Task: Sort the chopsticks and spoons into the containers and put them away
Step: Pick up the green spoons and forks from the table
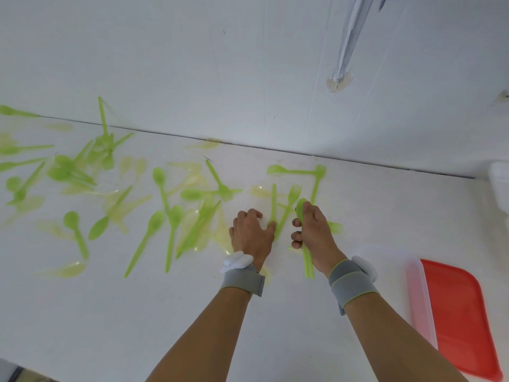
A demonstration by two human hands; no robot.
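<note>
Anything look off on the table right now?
Yes: forks lie among the green spoons, and no chopsticks show. The wall has chipped plaster around a pipe. The right hand grips spoons; the left hand rests on the table.

Glossy green plastic spoons [154,235] on a smooth matt white table [137,312]

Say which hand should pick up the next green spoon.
Left, probably. The left hand lies open on the table nearest the scattered spoons, while the right hand already holds a bundle of green utensils.
</note>
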